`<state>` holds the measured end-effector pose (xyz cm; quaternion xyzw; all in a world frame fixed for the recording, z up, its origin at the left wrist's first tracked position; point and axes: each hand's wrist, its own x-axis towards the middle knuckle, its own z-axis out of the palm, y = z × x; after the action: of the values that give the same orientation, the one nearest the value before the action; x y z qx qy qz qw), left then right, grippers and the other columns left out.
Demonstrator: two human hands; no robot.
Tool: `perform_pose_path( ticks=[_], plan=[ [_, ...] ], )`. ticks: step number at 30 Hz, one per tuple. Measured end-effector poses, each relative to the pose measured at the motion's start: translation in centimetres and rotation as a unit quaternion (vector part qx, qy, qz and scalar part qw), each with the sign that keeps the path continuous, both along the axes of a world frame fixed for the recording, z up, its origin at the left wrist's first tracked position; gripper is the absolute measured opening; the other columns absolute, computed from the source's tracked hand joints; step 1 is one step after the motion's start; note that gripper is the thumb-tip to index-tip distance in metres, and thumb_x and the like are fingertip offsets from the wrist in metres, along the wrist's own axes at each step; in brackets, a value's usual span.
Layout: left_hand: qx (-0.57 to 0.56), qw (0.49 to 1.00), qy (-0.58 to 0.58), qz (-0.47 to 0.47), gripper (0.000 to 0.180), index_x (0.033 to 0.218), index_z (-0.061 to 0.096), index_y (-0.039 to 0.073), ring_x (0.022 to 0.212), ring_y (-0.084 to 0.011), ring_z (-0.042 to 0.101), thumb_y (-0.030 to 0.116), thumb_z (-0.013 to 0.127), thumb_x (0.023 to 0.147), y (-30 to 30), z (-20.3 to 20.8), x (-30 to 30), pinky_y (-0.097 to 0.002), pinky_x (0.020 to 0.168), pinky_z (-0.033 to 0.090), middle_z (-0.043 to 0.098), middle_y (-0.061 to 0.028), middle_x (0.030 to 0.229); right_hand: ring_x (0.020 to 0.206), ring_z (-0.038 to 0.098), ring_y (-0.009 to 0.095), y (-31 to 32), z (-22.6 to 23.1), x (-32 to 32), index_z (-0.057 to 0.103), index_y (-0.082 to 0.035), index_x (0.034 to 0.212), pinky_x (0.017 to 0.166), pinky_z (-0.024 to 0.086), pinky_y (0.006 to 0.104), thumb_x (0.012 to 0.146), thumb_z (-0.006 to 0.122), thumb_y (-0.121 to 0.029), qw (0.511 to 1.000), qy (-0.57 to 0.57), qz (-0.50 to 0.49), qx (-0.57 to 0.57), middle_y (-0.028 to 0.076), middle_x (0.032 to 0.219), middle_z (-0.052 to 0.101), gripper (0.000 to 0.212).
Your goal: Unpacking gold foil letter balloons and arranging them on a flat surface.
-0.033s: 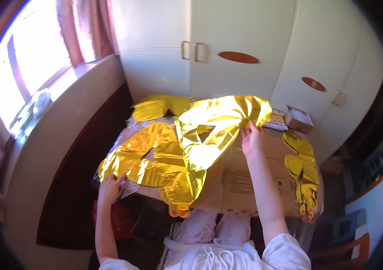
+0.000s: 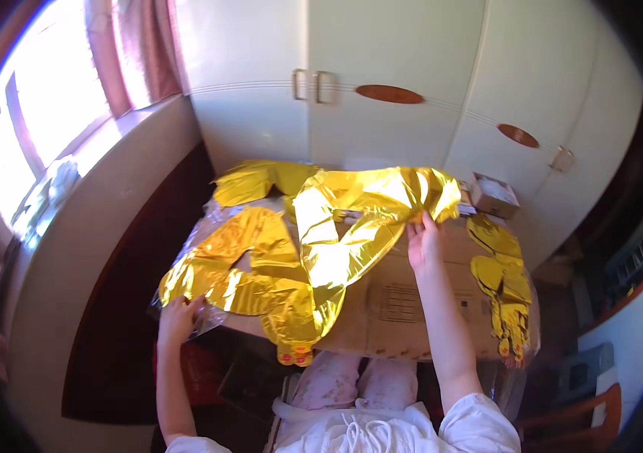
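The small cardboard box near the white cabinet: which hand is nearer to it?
Right. The right hand, on the gold foil, is to the left and in front of the cardboard box; the left hand is much farther away, at the foil's left end.

Foil [image 2: 284, 264]: thin, v. glossy, metallic-look, creased; cardbd [image 2: 359, 325]: matt; wardrobe drs [image 2: 397, 45]: smooth, semi-gloss

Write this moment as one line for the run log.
left hand: at gold foil, left edge | right hand: pinching its right end | cardboard: underneath
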<state>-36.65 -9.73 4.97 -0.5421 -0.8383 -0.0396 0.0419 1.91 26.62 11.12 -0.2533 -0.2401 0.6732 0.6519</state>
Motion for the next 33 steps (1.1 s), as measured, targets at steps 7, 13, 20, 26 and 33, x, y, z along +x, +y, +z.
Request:
perform_pose_path(
  ticks=[7,13,20,26,33],
  plan=[
    [0.013,0.993,0.118,0.024,0.038,0.117,0.063,0.011,0.116,-0.0334,0.053,0.010,0.059,0.079,5.3,2.9,3.4,-0.0459,0.098,0.040,0.058,-0.0160,0.123,0.109,0.053,0.016,-7.0,-8.1,14.4,0.041,-0.015,0.130,0.092,0.041,0.0352,0.093,0.052,-0.005,0.979,0.031,-0.180,-0.091,0.002,0.125,0.051,0.040],
    [0.125,0.926,-0.054,-0.351,0.045,0.114,0.058,0.002,0.122,-0.0330,0.048,0.018,0.069,0.074,16.4,2.2,19.9,-0.0449,0.100,0.041,0.055,-0.0173,0.125,0.092,0.059,0.014,-10.9,-10.7,16.0,0.051,-0.005,0.117,0.079,0.049,0.0272,0.094,0.050,-0.001,0.950,0.088,-0.286,-0.093,0.006,0.108,0.060,0.023],
    [-0.113,0.919,-0.038,-0.376,0.074,0.144,0.032,0.013,0.135,-0.0470,0.027,0.055,0.054,0.086,20.9,0.8,30.1,-0.0655,0.102,0.027,0.030,-0.0221,0.147,0.110,0.057,0.019,-11.8,-12.0,18.7,0.046,-0.005,0.125,0.097,0.047,0.0354,0.094,0.050,-0.001,0.961,0.087,-0.255,-0.055,0.008,0.120,0.057,0.031],
    [-0.137,0.927,-0.017,-0.348,0.079,0.146,0.030,0.017,0.137,-0.0491,0.023,0.063,0.052,0.085,20.9,0.4,30.0,-0.0704,0.102,0.024,0.028,-0.0217,0.149,0.124,0.045,0.022,-12.2,-12.3,21.5,0.032,-0.007,0.137,0.106,0.036,0.0403,0.091,0.052,0.000,0.971,0.034,-0.231,-0.049,0.011,0.137,0.042,0.051],
    [-0.107,0.923,-0.004,-0.368,0.079,0.144,0.035,0.018,0.135,-0.0473,0.027,0.064,0.053,0.083,21.1,-0.4,27.7,-0.0696,0.099,0.027,0.031,-0.0193,0.149,0.131,0.036,0.025,-14.1,-9.2,22.3,0.028,-0.006,0.140,0.109,0.028,0.0373,0.088,0.052,0.004,0.941,-0.148,-0.304,0.007,0.014,0.143,0.032,0.058]
  ],
)
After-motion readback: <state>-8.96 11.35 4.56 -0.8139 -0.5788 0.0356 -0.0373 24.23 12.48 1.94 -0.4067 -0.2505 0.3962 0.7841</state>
